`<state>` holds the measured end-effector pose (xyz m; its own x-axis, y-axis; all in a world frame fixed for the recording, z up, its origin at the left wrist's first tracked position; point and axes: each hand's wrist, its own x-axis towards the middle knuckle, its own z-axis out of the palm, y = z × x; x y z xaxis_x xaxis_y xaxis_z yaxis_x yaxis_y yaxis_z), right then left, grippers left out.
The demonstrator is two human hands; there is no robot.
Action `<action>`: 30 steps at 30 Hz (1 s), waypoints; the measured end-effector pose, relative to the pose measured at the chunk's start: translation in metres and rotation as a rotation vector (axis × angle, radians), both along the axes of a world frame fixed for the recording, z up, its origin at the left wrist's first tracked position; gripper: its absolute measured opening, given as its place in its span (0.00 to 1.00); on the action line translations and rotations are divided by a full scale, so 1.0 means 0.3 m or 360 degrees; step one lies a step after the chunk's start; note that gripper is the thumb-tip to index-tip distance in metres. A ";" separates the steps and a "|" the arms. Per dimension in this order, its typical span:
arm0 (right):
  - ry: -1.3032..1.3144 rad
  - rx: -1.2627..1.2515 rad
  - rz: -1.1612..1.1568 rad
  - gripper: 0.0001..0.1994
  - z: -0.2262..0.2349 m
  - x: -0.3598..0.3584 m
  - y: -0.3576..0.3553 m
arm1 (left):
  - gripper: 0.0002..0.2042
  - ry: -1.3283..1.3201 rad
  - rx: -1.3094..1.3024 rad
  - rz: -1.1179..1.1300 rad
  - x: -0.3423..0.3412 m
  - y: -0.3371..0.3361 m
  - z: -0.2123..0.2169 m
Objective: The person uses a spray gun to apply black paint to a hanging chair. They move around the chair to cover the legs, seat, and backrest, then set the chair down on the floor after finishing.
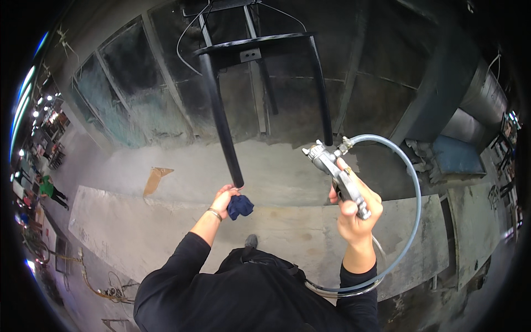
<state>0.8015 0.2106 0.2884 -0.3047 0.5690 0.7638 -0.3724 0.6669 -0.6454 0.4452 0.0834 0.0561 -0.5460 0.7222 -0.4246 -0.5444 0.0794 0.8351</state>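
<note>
One black frame (221, 119) hangs overhead, two legs down. Your left hand (224, 200) pinches one blue rag (240, 206) against the nearer leg's tip. Your right hand (358, 213) grips one spray gun (336, 170), one clear hose (412, 182) attached.

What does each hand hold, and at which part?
The right hand grips the spray gun by its handle. The left hand holds a dark blue cloth at the hanging black frame's leg end.

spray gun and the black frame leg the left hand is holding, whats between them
In the head view nothing sits between the spray gun and the black frame leg. Only the dusty grey floor shows in that gap; the frame's second leg ends just above the gun's nozzle.
</note>
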 end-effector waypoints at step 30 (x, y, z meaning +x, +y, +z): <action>-0.0288 0.0476 -0.0227 0.27 0.499 -0.584 0.110 | 0.08 -0.0459 0.0205 0.0076 -0.269 -0.007 -0.180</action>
